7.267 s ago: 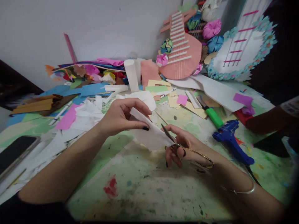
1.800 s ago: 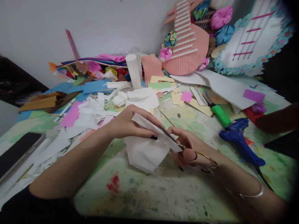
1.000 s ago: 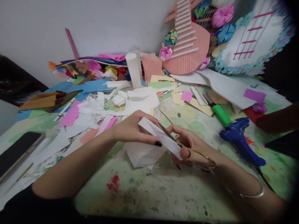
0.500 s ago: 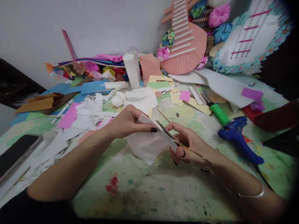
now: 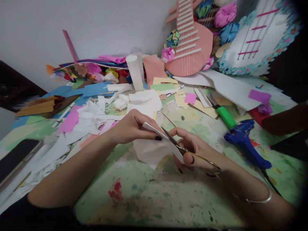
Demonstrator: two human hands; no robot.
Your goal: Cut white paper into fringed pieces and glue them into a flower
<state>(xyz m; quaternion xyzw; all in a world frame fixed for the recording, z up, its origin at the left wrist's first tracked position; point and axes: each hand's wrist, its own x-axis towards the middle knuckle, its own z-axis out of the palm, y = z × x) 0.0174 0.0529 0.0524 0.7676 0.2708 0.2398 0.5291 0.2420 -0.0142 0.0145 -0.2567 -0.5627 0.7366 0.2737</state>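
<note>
A person's left hand [image 5: 131, 128] pinches a white sheet [image 5: 154, 152] between thumb and fingers at the centre of a paint-spotted worktop [image 5: 144, 202], while the right hand [image 5: 192, 149] grips a pair of scissors [image 5: 178, 147], blades at the sheet's edge and tips aimed between 10 and 11 o'clock. Seen from the sheet, a thin wooden stick [image 5: 168, 119] lies near at 1 o'clock. A blue glue gun [image 5: 247, 146] rests well apart at 3 o'clock, just beside a green-handled tool [image 5: 226, 117] at 2 o'clock. White scraps [image 5: 89, 114] sprawl toward 10 o'clock, a phone [image 5: 19, 158] lies at 9, a white roll [image 5: 135, 75] stands upright between 11 and 12, and a pink stringed-instrument shape [image 5: 204, 45], crossed by white strips, stands propped at 1 o'clock, farther back.
</note>
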